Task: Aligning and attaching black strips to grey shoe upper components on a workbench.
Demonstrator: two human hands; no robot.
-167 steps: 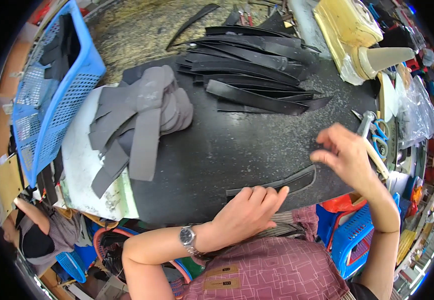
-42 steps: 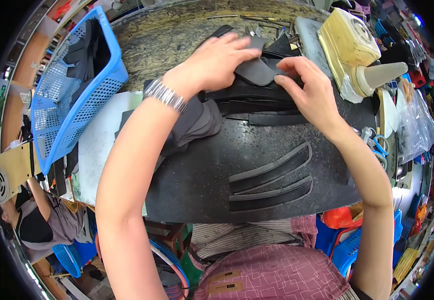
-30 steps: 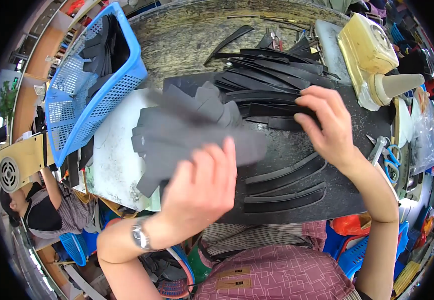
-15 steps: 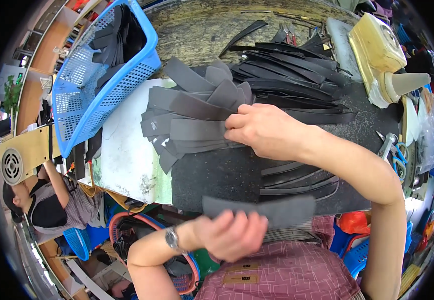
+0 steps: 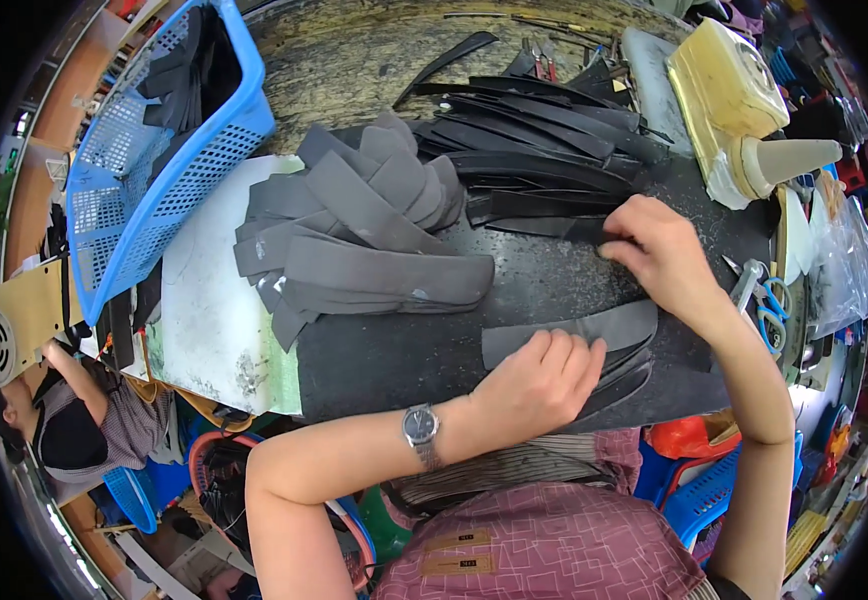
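My left hand, with a watch on its wrist, is closed over the lower edge of a loose grey strip. That strip lies over dark curved strips near the front edge of the table. My right hand pinches at the right end of a black strip, below the pile of black curved strips; the fingertips partly hide that end. To the left, a heap of grey strips lies fanned and overlapping, with neither hand on it.
A blue basket holding dark strips stands at the left. At the right are a yellowish container with a cone-shaped nozzle and blue-handled scissors. Pliers lie at the back. Another person sits at the far left.
My left hand has carried its grey strip right and up onto the dark strips. My right hand has left the grey heap and moved right to the black strips. The view has shifted slightly.
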